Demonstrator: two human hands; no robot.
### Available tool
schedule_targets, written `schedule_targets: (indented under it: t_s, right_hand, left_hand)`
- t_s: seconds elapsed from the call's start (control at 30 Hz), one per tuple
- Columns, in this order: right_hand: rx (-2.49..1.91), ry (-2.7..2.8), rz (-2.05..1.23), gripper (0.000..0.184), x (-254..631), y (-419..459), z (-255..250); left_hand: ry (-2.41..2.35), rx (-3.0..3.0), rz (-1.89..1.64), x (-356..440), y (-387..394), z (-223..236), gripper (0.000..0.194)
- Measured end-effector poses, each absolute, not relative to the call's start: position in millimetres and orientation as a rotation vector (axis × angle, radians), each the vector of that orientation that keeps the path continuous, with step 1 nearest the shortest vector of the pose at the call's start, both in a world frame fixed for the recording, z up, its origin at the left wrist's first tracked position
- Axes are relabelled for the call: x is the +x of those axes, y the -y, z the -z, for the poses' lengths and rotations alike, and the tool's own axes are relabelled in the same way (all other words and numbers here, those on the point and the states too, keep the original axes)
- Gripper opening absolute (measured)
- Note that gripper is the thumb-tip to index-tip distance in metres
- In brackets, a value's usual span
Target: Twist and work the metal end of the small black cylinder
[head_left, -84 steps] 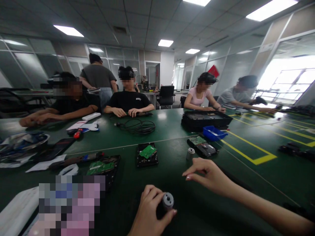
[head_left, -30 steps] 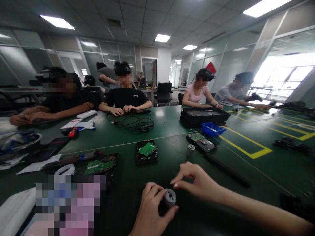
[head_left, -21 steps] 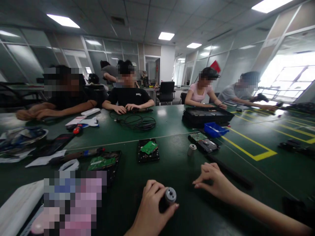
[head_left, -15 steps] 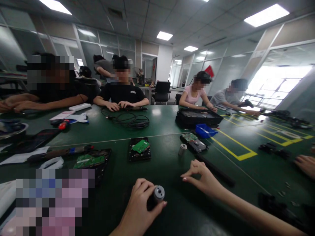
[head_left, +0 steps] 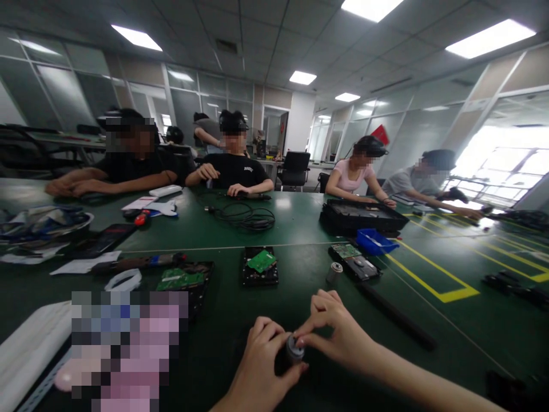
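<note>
My left hand (head_left: 259, 360) holds a small electric motor (head_left: 295, 353), a grey metal cylinder standing upright between thumb and fingers. Over its top end, my right hand (head_left: 337, 326) has thumb and forefinger pinched together, touching the end face. Whatever is between those fingertips, if anything, is too small to make out. Beyond my right hand stands a second metal cylinder (head_left: 334, 273) of similar look. Behind it lies an opened hard drive (head_left: 355, 262), and to the left of that another drive (head_left: 259, 276) with a green circuit board (head_left: 262, 261) on it.
The green table (head_left: 300, 229) carries a blue bin (head_left: 377, 242), a black case (head_left: 362, 220), a coiled cable (head_left: 253, 217) and a dark bar (head_left: 398, 317). At left lie an electric screwdriver (head_left: 141, 262) and another board (head_left: 180, 278). Several people sit across the table.
My right hand has moved left and down onto the top of the motor. The left hand keeps its hold. The whole view has shifted slightly, and a person opposite has raised a hand.
</note>
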State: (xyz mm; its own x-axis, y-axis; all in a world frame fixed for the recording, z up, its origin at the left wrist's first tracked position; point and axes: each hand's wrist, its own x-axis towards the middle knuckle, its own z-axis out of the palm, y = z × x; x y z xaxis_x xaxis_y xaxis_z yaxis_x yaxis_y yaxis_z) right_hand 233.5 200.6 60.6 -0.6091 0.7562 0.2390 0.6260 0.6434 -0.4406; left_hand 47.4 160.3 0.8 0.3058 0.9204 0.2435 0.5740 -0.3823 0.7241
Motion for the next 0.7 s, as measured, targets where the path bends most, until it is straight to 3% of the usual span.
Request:
schedule_targets:
  t_s: [0.33, 0.37, 0.47, 0.5, 0.57, 0.7]
  right_hand:
    - [-1.119, 2.559, -0.348, 0.018, 232, -193, -66]
    - [-1.084, 2.573, -0.306, 0.027, 235, -193, -73]
    - [-0.979, 2.494, -0.113, 0.093, 250, -194, -101]
    - [-0.977, 2.416, -0.037, 0.103, 255, -194, -110]
    - [-1.004, 2.315, 0.063, 0.094, 262, -195, -121]
    - [-1.050, 2.464, -0.055, 0.048, 258, -194, -108]
  left_hand:
    - [-1.304, 2.096, -0.914, 49, -161, 1, 0.019]
    - [-1.311, 2.096, -0.911, 49, -161, 0, 0.019]
    - [-1.345, 2.095, -0.880, 49, -160, -1, 0.022]
    - [-1.352, 2.096, -0.871, 48, -160, -1, 0.023]
    - [-1.360, 2.095, -0.869, 48, -160, -1, 0.025]
    - [-1.355, 2.088, -0.887, 48, -160, 0, 0.024]
